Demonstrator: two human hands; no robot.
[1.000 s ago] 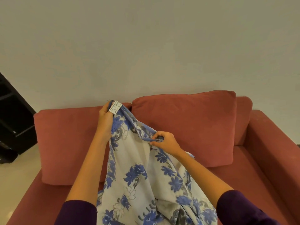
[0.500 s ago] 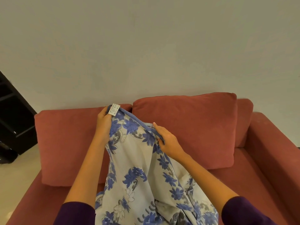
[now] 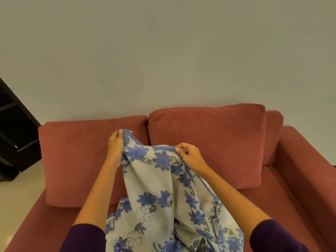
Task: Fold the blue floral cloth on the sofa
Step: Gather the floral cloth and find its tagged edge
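The blue floral cloth (image 3: 160,193), pale with blue flowers, hangs in front of me above the red sofa (image 3: 294,188). My left hand (image 3: 115,146) grips its top corner, raised before the left back cushion. My right hand (image 3: 190,156) pinches the top edge a short way to the right, slightly lower. The edge between the hands is stretched in a short span. The rest of the cloth drapes down in loose folds between my arms and runs out of the bottom of the view.
Two red back cushions, the left cushion (image 3: 76,160) and the right cushion (image 3: 218,142), lean against a plain wall. The sofa's right armrest (image 3: 312,160) rises at the right. A dark shelf unit (image 3: 16,128) stands on the pale floor at the left.
My right hand slid rightwards along the top edge, away from the left hand, widening the span between them. The white label by my left hand is no longer visible.
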